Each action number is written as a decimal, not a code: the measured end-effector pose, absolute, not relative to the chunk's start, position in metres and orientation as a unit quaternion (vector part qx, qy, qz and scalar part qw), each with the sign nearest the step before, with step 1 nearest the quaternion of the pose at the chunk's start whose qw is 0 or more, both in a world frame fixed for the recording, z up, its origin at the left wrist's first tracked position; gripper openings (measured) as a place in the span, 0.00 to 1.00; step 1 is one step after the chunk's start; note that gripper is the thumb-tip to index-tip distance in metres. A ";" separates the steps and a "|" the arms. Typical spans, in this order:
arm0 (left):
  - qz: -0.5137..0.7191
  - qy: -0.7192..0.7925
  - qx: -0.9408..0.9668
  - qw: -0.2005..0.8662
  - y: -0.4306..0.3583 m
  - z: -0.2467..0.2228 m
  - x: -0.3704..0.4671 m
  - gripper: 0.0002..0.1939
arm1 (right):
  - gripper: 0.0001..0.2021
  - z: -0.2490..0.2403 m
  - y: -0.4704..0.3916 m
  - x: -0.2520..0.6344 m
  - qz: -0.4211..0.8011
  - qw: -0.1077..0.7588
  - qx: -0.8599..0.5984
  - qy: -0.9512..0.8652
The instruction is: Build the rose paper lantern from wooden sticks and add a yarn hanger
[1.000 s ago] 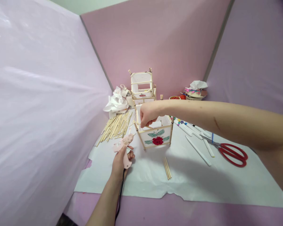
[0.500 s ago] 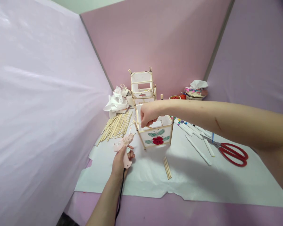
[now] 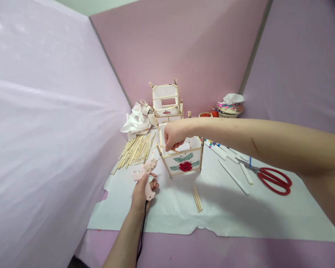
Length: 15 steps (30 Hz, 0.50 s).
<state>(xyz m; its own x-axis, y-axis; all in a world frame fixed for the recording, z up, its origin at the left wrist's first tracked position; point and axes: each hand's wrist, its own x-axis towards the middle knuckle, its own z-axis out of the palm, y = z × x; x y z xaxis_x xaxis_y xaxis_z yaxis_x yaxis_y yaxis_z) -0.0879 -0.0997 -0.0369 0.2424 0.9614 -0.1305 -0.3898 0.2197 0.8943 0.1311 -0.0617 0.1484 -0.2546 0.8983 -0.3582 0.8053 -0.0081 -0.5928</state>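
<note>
My left hand [image 3: 143,193] is wrapped round the grip of a pale pink hot glue gun [image 3: 146,172], its nozzle pointing up and right towards a box-shaped stick frame [image 3: 201,158]. White panels fill the frame, and the front panel [image 3: 194,155] bears a red flower and green wings. Over the frame's front left top corner, my right hand [image 3: 174,136] is closed with fingertips down, pinching what looks like a thin wooden stick [image 3: 176,151] against the top edge. The fingers hide most of this stick. A gap separates the nozzle from the frame.
Behind stands another stick frame [image 3: 164,90]. Loose sticks [image 3: 136,150] and crumpled white tissue [image 3: 135,121] lie left. Three short sticks [image 3: 197,198] lie in front. To the right are white pens [image 3: 233,176], red-handled scissors [image 3: 275,181] and a basket [image 3: 228,114]. The glue gun's black cord [image 3: 142,232] trails down.
The whole view has shifted slightly, so everything sits a little further left. Both hands keep nearly the same pose, on the glue gun and at the frame's corner.
</note>
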 end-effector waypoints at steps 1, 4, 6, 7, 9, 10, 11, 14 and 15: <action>0.492 0.372 0.385 0.686 -0.100 -0.036 -0.087 0.17 | 0.10 0.149 -0.062 0.131 0.369 0.064 -0.607 -0.701; 0.495 0.376 0.385 0.682 -0.100 -0.034 -0.085 0.17 | 0.08 0.150 -0.064 0.130 0.365 0.053 -0.604 -0.707; 0.493 0.378 0.387 0.681 -0.100 -0.032 -0.084 0.17 | 0.07 0.152 -0.066 0.129 0.363 0.055 -0.610 -0.702; 0.491 0.378 0.388 0.682 -0.101 -0.032 -0.084 0.17 | 0.06 0.152 -0.066 0.128 0.364 0.061 -0.615 -0.697; 0.490 0.379 0.389 0.682 -0.101 -0.031 -0.084 0.17 | 0.07 0.153 -0.067 0.128 0.362 0.068 -0.621 -0.692; 0.490 0.380 0.388 0.682 -0.101 -0.031 -0.084 0.17 | 0.07 0.153 -0.067 0.128 0.358 0.065 -0.620 -0.695; 0.490 0.381 0.387 0.682 -0.101 -0.030 -0.084 0.17 | 0.07 0.154 -0.067 0.127 0.352 0.058 -0.617 -0.701; 0.491 0.381 0.387 0.681 -0.101 -0.031 -0.084 0.16 | 0.07 0.153 -0.068 0.126 0.334 0.044 -0.611 -0.717; 0.490 0.381 0.388 0.682 -0.101 -0.031 -0.084 0.16 | 0.08 0.153 -0.067 0.126 0.329 0.040 -0.607 -0.722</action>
<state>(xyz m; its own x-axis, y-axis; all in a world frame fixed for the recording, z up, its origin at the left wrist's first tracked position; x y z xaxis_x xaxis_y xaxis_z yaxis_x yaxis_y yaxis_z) -0.0841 -0.1013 -0.0312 0.2302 0.9632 -0.1387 -0.3727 0.2189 0.9018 0.1258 -0.0674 0.1532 -0.2597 0.9032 -0.3416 0.8510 0.0469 -0.5231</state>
